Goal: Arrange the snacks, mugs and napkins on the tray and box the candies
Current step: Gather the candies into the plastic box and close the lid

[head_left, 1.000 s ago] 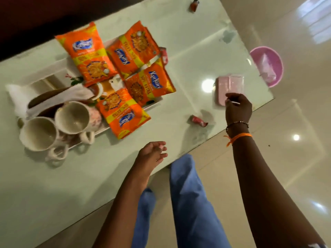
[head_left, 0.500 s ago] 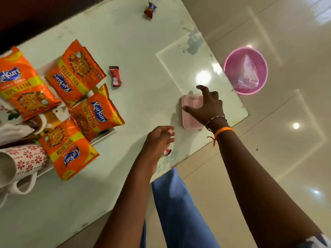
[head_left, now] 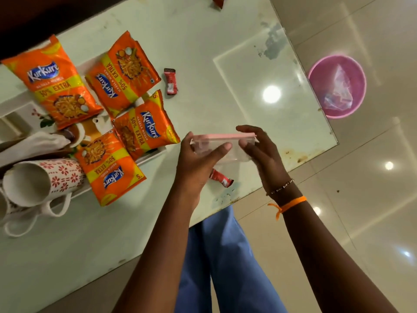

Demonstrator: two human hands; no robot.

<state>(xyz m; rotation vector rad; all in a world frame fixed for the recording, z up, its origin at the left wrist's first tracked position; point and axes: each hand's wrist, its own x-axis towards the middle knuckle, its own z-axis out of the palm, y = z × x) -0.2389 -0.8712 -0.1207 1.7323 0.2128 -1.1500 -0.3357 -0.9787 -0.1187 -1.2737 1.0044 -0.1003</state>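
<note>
At the far left, floral mugs (head_left: 42, 181) lie on their sides on the white tray (head_left: 13, 105) beside a folded napkin (head_left: 33, 145), with four orange Kurkure packets (head_left: 126, 71) spread across the tray. Just right of the packets, a red candy (head_left: 170, 81) lies on the glass table (head_left: 225, 53). The left hand (head_left: 198, 159) and right hand (head_left: 261, 150) hold the clear candy box (head_left: 222, 143) with its pink lid between them above the table, fingers curled around its ends. Another red candy (head_left: 222, 178) lies beneath the box. A pink basin (head_left: 358, 71) sits on the floor at right.
</note>
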